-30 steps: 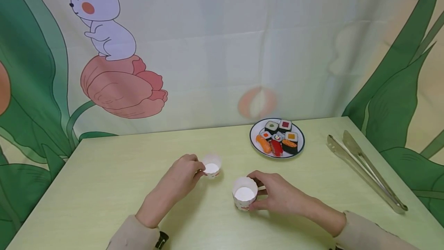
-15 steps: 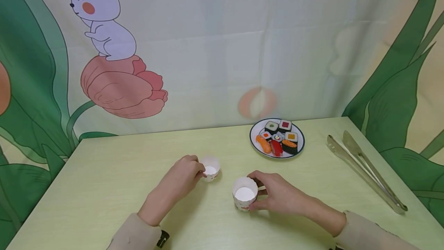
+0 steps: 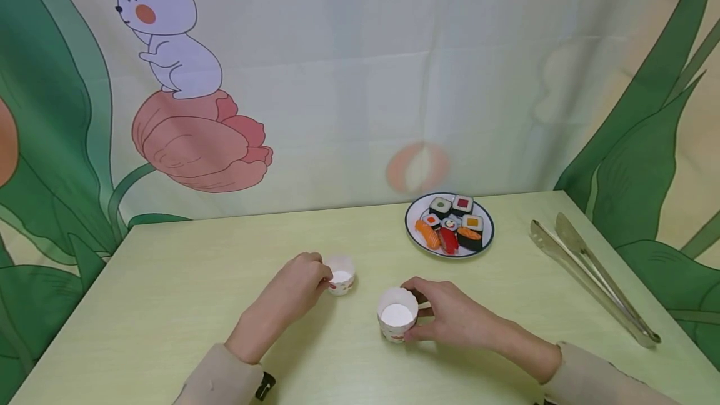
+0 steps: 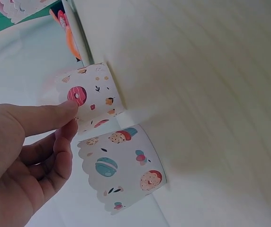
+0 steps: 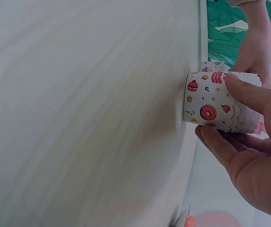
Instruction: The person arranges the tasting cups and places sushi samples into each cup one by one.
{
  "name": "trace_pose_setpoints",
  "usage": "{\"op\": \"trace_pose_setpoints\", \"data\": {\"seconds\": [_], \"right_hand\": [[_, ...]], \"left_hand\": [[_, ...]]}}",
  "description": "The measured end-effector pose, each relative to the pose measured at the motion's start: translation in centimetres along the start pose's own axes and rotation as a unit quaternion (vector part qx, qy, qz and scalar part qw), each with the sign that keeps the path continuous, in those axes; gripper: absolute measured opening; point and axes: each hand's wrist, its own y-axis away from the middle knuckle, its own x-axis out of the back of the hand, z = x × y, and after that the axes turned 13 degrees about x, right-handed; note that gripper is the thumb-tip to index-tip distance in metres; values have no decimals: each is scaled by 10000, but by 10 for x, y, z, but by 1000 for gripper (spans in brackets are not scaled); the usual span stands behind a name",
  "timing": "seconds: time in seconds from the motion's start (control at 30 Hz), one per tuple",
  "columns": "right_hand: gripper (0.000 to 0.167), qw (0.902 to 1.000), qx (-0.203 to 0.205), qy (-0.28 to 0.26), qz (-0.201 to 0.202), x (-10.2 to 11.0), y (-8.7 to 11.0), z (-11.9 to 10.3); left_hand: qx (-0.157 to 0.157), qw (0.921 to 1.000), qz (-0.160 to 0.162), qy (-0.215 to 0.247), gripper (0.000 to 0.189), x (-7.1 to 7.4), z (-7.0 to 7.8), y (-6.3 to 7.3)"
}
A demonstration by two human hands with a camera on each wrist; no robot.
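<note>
White paper baking cups with scalloped rims and sweets prints stand mid-table. My left hand (image 3: 295, 283) pinches the far cup (image 3: 341, 277) at its left side, thumb over the red doughnut print (image 4: 76, 95) in the left wrist view. Beside it there, a cup with a teal macaron print (image 4: 106, 166) stands closer to the camera. My right hand (image 3: 450, 314) grips the nearer cup (image 3: 396, 317) from its right. In the right wrist view, its thumb (image 5: 247, 92) lies over the side of that cup (image 5: 206, 99), with fingers beneath.
A blue-rimmed plate (image 3: 413, 230) with several sushi pieces (image 3: 449, 239) stands at the back right. Long metal tongs (image 3: 596, 280) lie along the right edge. Behind the table (image 3: 185, 305) hangs a printed cloth (image 3: 337, 80).
My left hand has drawn the far cup slightly toward me and to the left. The right hand and its cup stay where they were.
</note>
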Motion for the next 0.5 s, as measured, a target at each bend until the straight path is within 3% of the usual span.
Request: {"op": "trace_pose_setpoints", "data": {"seconds": [0.5], "right_hand": [[58,10000,0,-6,27,-1,1,1]], "left_hand": [[17,10000,-18,-17,8,-4,-2,-3]]}}
